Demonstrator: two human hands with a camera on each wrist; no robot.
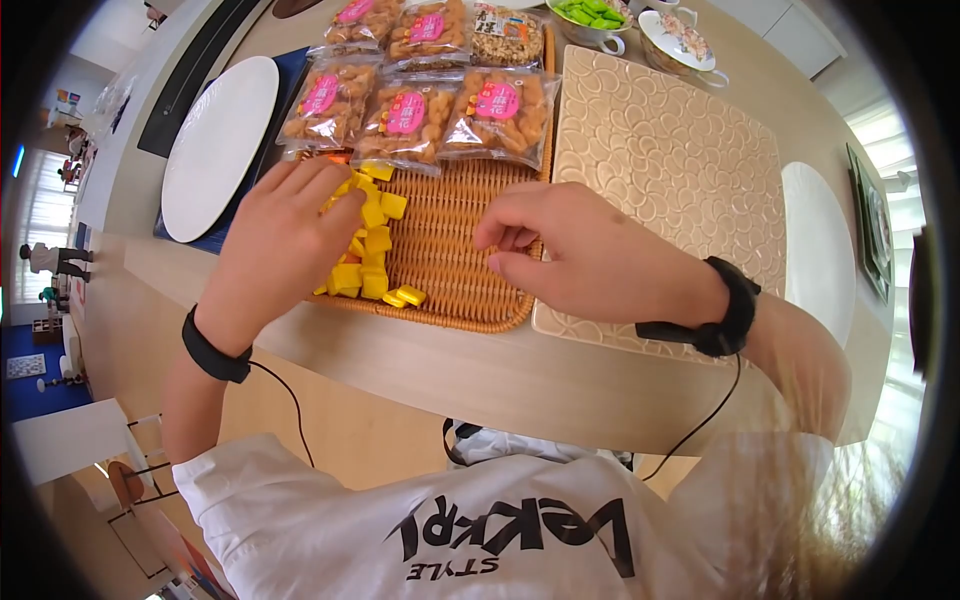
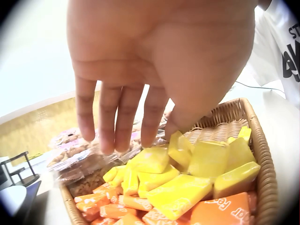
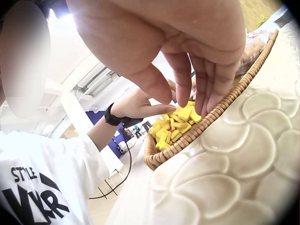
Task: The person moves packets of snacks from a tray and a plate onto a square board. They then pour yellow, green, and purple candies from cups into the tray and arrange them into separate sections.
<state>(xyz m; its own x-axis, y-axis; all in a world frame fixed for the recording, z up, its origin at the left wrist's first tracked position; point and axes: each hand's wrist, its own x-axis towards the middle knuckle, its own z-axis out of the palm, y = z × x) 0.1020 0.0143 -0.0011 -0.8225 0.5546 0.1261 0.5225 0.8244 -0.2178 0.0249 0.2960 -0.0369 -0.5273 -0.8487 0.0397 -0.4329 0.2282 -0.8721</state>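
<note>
Sorting yellow candies (image 1: 368, 245) in the basket (image 1: 455, 240): left hand (image 1: 283, 240) flat on them, right hand (image 1: 585, 258) curled, holding nothing (maybe picking next).

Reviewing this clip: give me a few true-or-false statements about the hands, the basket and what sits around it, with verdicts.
1. The left hand is over the yellow wrapped candies in the wicker basket. True.
2. The right hand grips a snack bag. False: it hovers over the basket's bare weave with curled fingers, holding nothing visible.
3. Clear snack bags with pink labels lie at the basket's far end. True.
4. Only yellow candies are in the basket. False: the left wrist view also shows orange wrapped candies.
5. The white oval plate lies left of the basket. True.
</note>
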